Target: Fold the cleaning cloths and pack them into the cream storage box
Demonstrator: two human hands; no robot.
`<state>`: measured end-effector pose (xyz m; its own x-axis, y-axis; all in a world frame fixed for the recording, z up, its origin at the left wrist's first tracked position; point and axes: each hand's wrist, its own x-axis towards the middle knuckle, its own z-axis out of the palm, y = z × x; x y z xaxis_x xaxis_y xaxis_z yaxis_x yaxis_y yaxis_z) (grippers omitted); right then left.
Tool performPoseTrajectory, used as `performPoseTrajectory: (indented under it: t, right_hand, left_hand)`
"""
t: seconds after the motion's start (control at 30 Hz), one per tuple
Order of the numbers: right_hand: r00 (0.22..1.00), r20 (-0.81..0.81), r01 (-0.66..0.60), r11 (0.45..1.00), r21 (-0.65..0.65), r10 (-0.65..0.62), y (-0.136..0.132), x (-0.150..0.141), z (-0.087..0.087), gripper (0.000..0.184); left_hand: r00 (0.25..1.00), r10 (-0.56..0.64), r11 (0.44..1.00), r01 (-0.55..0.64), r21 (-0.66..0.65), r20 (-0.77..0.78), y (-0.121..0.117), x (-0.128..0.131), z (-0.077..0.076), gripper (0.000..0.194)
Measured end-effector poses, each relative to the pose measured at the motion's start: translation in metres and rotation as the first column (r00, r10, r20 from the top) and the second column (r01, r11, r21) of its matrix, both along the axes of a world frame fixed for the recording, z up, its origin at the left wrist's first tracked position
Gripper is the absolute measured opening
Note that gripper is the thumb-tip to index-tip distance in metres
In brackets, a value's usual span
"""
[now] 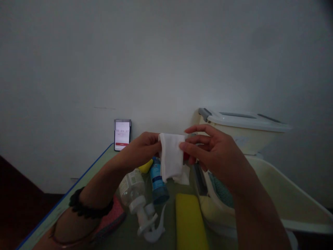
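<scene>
A folded white cloth (172, 156) hangs between my two hands above the table. My left hand (147, 147) pinches its upper left side, the fingertips partly hidden by the cloth. With thumb and fingers, my right hand (208, 147) grips its upper right edge, the index finger raised. Something red shows behind the right fingertips, too little of it to name. Below the cloth lie a blue bottle (158, 180) and a clear pump bottle (133, 189) with a white pump head. Another white piece of fabric (185, 177) shows just behind the cloth's lower edge.
A yellow block, perhaps a sponge (191, 222), lies at the table's front. To the right stands an open cream bin (275, 187) with green fabric inside; a lidded bin (241, 121) is behind it. A phone (122, 137) leans on the wall. Pink cloth (113, 215) lies under my left forearm.
</scene>
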<state>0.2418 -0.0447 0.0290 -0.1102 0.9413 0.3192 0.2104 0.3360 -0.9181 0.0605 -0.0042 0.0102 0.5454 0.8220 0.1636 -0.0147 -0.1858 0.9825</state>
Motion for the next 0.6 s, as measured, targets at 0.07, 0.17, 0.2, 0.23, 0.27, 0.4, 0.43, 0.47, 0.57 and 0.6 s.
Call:
performPoseTrajectory:
  t: [0.07,0.17,0.2,0.23,0.27,0.4,0.43,0.47,0.57,0.6]
  right_hand:
    - [1.0,0.0,0.011,1.0,0.006,-0.011,0.0002,-0.0008,-0.0003,0.027]
    - [0.999,0.032,0.017,1.0,0.007,-0.017,-0.0003,-0.0015,-0.0004,0.023]
    - [0.999,0.042,0.016,1.0,0.007,-0.017,-0.0006,-0.0014,-0.0003,0.023]
    - [0.999,0.049,0.013,1.0,0.005,-0.013,-0.0009,-0.0012,-0.0002,0.023]
    - [0.999,0.051,0.007,1.0,0.001,-0.007,-0.001,-0.0008,0.0,0.024]
    - [0.999,0.041,-0.018,1.0,-0.017,0.019,0.0,0.0016,0.0001,0.029]
    - [0.999,0.043,-0.023,1.0,-0.017,0.023,0.0006,0.002,-0.0003,0.031]
    - [0.998,0.048,-0.026,1.0,-0.013,0.026,0.0012,0.0024,-0.0008,0.032]
    - [0.996,0.074,-0.039,0.999,-0.005,0.04,0.0027,0.0025,-0.0031,0.035]
    - [0.996,0.082,-0.04,0.999,-0.003,0.04,0.0029,0.0023,-0.0039,0.035]
  left_hand:
    - [0.999,-0.015,0.998,0.018,-0.054,0.048,0.0007,-0.0014,-0.0001,0.016]
    - [0.995,-0.014,0.993,0.025,-0.112,0.097,0.0029,-0.0039,-0.0004,0.02]
    - [0.994,-0.016,0.992,0.029,-0.122,0.108,0.0038,-0.0044,-0.0007,0.021]
    - [0.992,-0.024,0.991,0.039,-0.126,0.121,0.0045,-0.0048,-0.0011,0.02]
    - [0.99,-0.038,0.991,0.055,-0.123,0.135,0.0051,-0.005,-0.0015,0.02]
    - [0.983,-0.086,0.991,0.101,-0.084,0.164,0.0048,-0.0046,-0.0018,0.022]
    - [0.983,-0.09,0.992,0.102,-0.075,0.16,0.0042,-0.0046,-0.0016,0.025]
    - [0.984,-0.093,0.992,0.105,-0.067,0.155,0.0037,-0.0046,-0.0013,0.027]
    - [0.983,-0.099,0.992,0.109,-0.057,0.154,0.0028,-0.0051,-0.0015,0.029]
    - [0.983,-0.097,0.993,0.107,-0.058,0.155,0.0028,-0.0053,-0.0019,0.03]
